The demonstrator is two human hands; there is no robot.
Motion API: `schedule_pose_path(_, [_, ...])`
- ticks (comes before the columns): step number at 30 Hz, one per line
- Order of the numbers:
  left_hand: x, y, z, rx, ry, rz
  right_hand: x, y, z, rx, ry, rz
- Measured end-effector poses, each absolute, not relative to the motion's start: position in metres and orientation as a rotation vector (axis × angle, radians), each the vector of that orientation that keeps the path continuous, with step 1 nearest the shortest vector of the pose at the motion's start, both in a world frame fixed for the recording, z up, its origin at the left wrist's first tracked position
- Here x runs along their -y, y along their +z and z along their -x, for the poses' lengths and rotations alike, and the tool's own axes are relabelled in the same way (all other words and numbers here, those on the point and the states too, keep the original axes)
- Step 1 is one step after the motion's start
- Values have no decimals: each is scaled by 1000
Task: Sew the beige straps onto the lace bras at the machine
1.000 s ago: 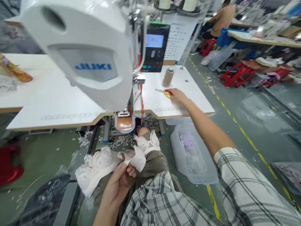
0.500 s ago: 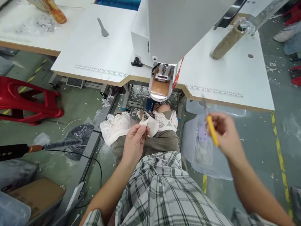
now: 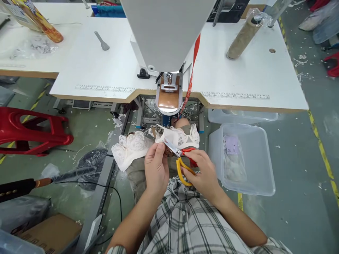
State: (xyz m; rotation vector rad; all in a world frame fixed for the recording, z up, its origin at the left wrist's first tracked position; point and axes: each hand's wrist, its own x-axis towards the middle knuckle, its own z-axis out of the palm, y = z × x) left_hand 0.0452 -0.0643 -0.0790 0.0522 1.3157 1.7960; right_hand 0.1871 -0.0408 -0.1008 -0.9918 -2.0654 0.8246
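While a ruler (image 3: 106,88) is showing unreadable print, we're clasping scissors (image 3: 178,153) in our right grip (image 3: 203,173), moved from frame right to centre, where our left grip (image 3: 157,167) is pinching white fabric (image 3: 168,134).

White tabletop (image 3: 251,77) with 1 grey rod (image 3: 101,40), 1 brown, probably thread-wound cone (image 3: 241,41)

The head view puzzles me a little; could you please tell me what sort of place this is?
Probably a garment sewing workshop: a large sewing machine and a spool of tan thread stand at the white table, and white lace garments lie on the person's lap.
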Motion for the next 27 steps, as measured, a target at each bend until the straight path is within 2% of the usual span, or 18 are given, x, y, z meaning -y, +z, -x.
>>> schedule_pose_path(27, [58, -88, -53, -1329, 1858, 36, 39, -113, -193, 2246, 492, 963])
